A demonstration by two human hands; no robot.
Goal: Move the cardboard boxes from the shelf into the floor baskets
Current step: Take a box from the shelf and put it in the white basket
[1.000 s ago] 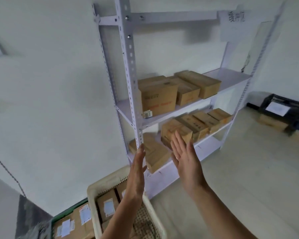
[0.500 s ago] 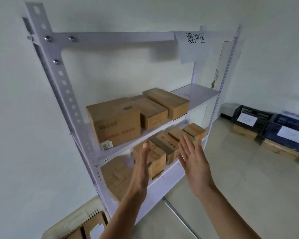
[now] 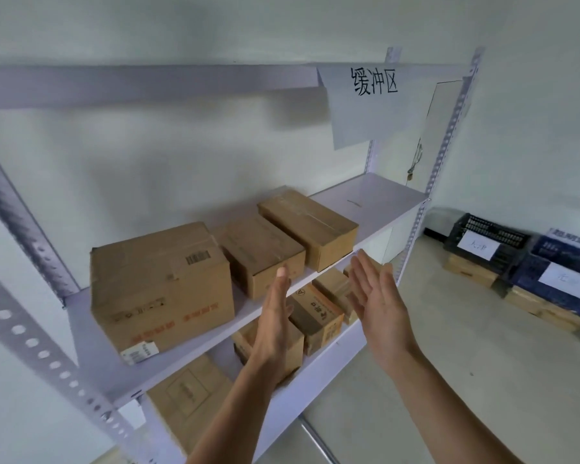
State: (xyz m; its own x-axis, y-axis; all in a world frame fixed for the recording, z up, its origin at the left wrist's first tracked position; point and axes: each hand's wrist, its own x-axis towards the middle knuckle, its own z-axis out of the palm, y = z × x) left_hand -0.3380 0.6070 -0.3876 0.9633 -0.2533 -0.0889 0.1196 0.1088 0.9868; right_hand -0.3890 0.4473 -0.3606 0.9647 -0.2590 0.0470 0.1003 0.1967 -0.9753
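Plainly, both hands are empty in front of the shelf: the left hand and the right hand face each other palm to palm, fingers straight and fairly close together, holding nothing. 3 cardboard boxes sit on the upper board, the large box at the left, the middle box just beside it, and the long box touching the middle one on its right. More lower boxes stand on the board beneath, partly hidden by the hands. The left fingertips overlap the front of the middle box, but I cannot tell whether they touch it, nor which box is the target. The step looks like a 2-handed reach for 1 of the 2 smaller boxes. To do it well, the palms should close on opposite side walls, low and level, and the box should slide straight out toward the person so that its neighbours are not dragged along. The middle and long boxes both point a short end face at the front edge, and their long axes run back toward the wall, angled slightly rightward. The large box shows a broad face forward, and its print reads upside down. A black crate and a blue crate stand on the floor, well apart to the right.
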